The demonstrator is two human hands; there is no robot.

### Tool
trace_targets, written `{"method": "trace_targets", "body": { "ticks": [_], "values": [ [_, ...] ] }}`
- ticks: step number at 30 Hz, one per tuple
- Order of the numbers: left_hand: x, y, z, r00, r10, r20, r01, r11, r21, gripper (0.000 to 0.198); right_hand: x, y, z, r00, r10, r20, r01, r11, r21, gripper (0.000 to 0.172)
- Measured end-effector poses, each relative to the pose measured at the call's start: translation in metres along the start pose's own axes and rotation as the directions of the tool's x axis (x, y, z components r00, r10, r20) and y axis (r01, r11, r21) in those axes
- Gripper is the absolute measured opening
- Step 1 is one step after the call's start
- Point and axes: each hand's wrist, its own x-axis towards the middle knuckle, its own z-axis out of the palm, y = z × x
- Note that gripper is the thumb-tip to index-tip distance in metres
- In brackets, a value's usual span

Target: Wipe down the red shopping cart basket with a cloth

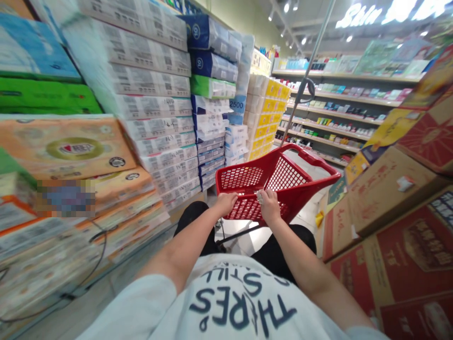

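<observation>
A red plastic shopping cart [300,193] with perforated walls stands directly in front of me, its handle pointing away to the upper right. My left hand [226,204] is closed over its near rim, fingers curled inward. A little to the right, my right hand [270,207] is also closed at that rim. Something small, pale and crumpled [260,197] shows by the right fingers; its kind is unclear. Through the lattice, little of the basket's inside can be made out.
Tall stacks of wrapped tissue packs [152,85] line the left side, with orange packs [67,146] nearer me. Cardboard cartons [385,193] crowd the right. A metal pole [300,89] rises behind the cart, before stocked shelves [339,99].
</observation>
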Motion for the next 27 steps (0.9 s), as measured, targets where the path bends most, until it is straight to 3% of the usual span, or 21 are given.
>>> {"method": "trace_targets", "body": {
  "ticks": [7, 13, 15, 19, 25, 27],
  "values": [
    [-0.001, -0.002, -0.002, 1.000, -0.004, 0.012, 0.004, 1.000, 0.000, 0.034, 0.007, -0.007, -0.001, 0.997, 0.031, -0.066, -0.031, 0.999, -0.006, 0.034],
    [-0.001, -0.002, -0.003, 1.000, -0.004, 0.021, 0.004, 1.000, 0.005, 0.031, -0.013, -0.019, 0.019, 0.983, -0.084, 0.166, 0.092, 0.995, -0.039, 0.038],
    [-0.001, -0.003, -0.003, 1.000, 0.000, 0.024, 0.000, 1.000, 0.006, 0.031, -0.014, -0.020, 0.024, 0.981, -0.112, 0.161, 0.117, 0.993, -0.024, 0.040],
    [0.000, -0.003, -0.004, 1.000, 0.005, 0.028, -0.006, 1.000, 0.003, 0.031, -0.006, -0.022, 0.026, 0.989, -0.142, 0.033, 0.143, 0.990, -0.009, 0.040],
    [-0.001, -0.002, -0.003, 0.999, 0.017, 0.027, -0.017, 1.000, -0.022, 0.030, -0.023, -0.033, 0.038, 0.949, -0.211, 0.234, 0.229, 0.972, -0.050, 0.032],
    [-0.002, -0.002, -0.004, 0.999, 0.024, 0.027, -0.023, 0.999, -0.030, 0.031, -0.022, -0.038, 0.038, 0.954, -0.227, 0.196, 0.237, 0.971, -0.032, 0.032]
  ]
}}
